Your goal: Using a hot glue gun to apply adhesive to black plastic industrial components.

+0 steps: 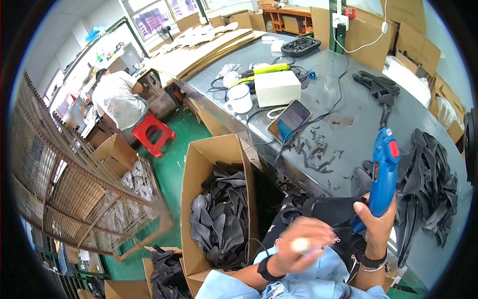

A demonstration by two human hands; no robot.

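My right hand (376, 219) is wrapped round a blue handheld power tool (383, 174) with a red button, held upright at the table's near edge. Behind the tool's top, a narrow dark strip (385, 117) leads to several black leaf-shaped pieces (377, 83); whether it touches the tool I cannot tell. My left hand (302, 243) is in front of my body, smeared by motion, with a bright spot on it. Its fingers are too blurred to read. Beside the tool, a heap of black, flat, curved pieces (423, 184) lies on the table and droops over its edge.
On the grey table (358, 124) are dark scraps (316, 149), a phone (290, 122), a white box (278, 88), a mug (240, 98) and cables. A carton (186, 199) of black pieces stands at left. Farther off, a person sits on a red stool (153, 133) near a wire rack (74, 184).
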